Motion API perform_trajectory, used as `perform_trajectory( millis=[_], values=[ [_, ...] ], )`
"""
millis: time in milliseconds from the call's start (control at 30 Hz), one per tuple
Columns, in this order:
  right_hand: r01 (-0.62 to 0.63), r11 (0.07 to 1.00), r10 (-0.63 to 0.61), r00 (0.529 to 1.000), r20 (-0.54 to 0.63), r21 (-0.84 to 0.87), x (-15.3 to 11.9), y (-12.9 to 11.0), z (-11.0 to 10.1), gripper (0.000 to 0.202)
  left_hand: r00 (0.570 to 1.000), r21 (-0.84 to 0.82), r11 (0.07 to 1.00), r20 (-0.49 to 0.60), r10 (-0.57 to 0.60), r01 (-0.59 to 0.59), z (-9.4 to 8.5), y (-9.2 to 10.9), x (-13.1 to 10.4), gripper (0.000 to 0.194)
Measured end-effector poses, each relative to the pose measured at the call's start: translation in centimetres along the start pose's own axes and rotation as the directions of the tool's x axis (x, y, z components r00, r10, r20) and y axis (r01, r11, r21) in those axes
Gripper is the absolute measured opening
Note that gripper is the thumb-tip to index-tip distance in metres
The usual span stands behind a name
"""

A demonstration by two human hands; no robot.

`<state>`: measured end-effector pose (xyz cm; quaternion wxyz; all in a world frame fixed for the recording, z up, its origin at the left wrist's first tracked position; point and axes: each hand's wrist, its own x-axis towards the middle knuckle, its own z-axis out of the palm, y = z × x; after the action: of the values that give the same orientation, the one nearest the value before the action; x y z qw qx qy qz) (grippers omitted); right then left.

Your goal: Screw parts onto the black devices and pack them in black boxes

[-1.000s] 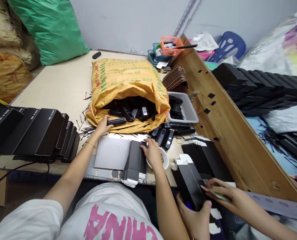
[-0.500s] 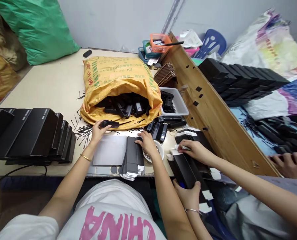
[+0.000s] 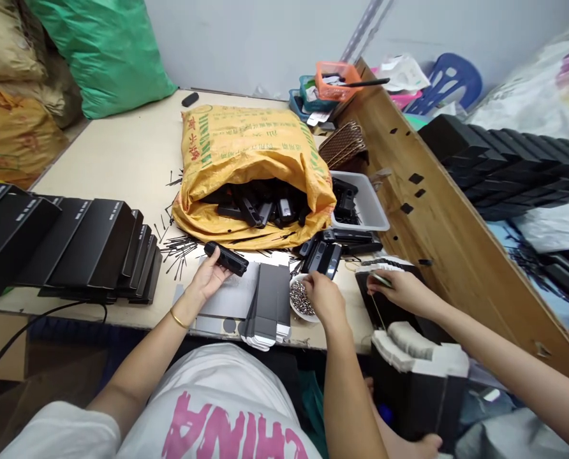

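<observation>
A black handheld device (image 3: 226, 258) lies across the fingers of my left hand (image 3: 210, 274), above a grey sheet (image 3: 229, 296). My right hand (image 3: 323, 296) has its fingers bent together at the right edge of a white bowl of small metal pieces (image 3: 302, 298); whatever the fingertips pinch is hidden. Between my hands lies a stack of flat black cartons (image 3: 268, 299). Behind them an open yellow sack (image 3: 251, 140) holds many black devices. More black devices (image 3: 320, 257) lie just behind the bowl.
Folded black boxes (image 3: 93, 242) stand at the left. A grey-white tray (image 3: 363, 201) and stacked baskets (image 3: 335, 83) sit by a wooden divider (image 3: 437, 210). At the right, a co-worker's hands hold black cartons (image 3: 413, 389). Thin black pieces (image 3: 179, 248) are scattered left of the sack.
My left hand has brought the black device down and right, over the grey sheet. My right hand has left the carton stack for the bowl. The co-worker's cartons are now upright. The view has shifted.
</observation>
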<state>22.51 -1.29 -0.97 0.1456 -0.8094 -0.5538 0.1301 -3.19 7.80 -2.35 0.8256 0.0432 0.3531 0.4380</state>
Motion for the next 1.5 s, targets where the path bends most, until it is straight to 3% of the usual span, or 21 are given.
perform_trajectory(
  millis=[67,167,267,367,467,633,733,800,967,1067,1167,1267,1500],
  values=[
    [-0.049,0.999,0.049,0.998,0.034,-0.01,-0.7,0.9,0.8,0.012,1.0,-0.018,1.0,0.001,-0.013,0.013,0.1,0.0,0.1,0.018],
    [-0.027,0.999,0.025,0.998,0.064,0.037,-1.2,1.8,1.9,0.017,1.0,-0.037,0.999,-0.006,-0.025,0.025,0.2,-0.1,0.1,0.014],
    [-0.046,0.954,0.047,0.999,0.005,0.296,-1.4,2.2,2.3,0.016,1.0,-0.033,0.999,-0.013,-0.016,0.016,0.1,-0.3,0.1,0.014],
    [-0.076,0.806,0.129,0.991,-0.048,0.586,-1.6,2.0,2.1,0.013,1.0,-0.036,0.999,-0.02,-0.003,0.002,0.1,-0.5,-0.1,0.017],
    [-0.082,0.709,0.125,0.992,-0.01,0.7,-2.0,0.8,1.4,0.026,1.0,-0.039,0.999,-0.026,-0.002,0.001,0.3,-0.8,-0.4,0.017],
    [-0.153,0.29,0.045,0.988,0.146,0.945,-2.6,-3.9,0.3,0.028,1.0,-0.06,0.998,-0.027,-0.015,0.013,1.2,-1.1,-1.3,0.015],
    [-0.155,0.187,0.006,0.988,0.156,0.97,-2.7,-6.8,0.5,0.025,0.999,-0.085,0.996,-0.041,-0.019,0.015,1.5,-1.1,-1.8,0.016],
    [-0.129,0.207,0.007,0.991,0.13,0.97,-2.7,-8.3,1.0,0.023,0.999,-0.086,0.996,-0.05,-0.012,0.008,1.6,-1.1,-2.0,0.016],
    [-0.023,0.425,0.035,0.999,0.008,0.905,-3.1,-10.3,2.5,0.02,0.998,-0.086,0.995,-0.049,0.043,-0.047,1.5,-0.8,-2.2,0.015],
    [0.106,0.584,-0.009,0.992,-0.124,0.805,-3.5,-11.0,2.9,0.017,0.998,-0.102,0.994,-0.058,0.035,-0.041,1.6,-0.8,-2.5,0.012],
    [0.269,0.732,-0.105,0.953,-0.286,0.627,-3.7,-11.6,2.9,0.014,0.999,-0.097,0.995,-0.042,0.025,-0.029,1.7,-0.9,-2.8,0.011],
    [0.375,0.766,-0.189,0.907,-0.375,0.522,-3.4,-11.9,2.7,0.013,0.998,-0.072,0.995,-0.024,0.062,-0.063,1.8,-0.9,-3.1,0.014],
    [0.423,0.768,-0.261,0.892,-0.368,0.481,-3.1,-11.6,3.4,0.011,0.983,0.016,0.983,0.006,0.182,-0.182,1.6,-0.7,-3.5,0.03]
  ],
)
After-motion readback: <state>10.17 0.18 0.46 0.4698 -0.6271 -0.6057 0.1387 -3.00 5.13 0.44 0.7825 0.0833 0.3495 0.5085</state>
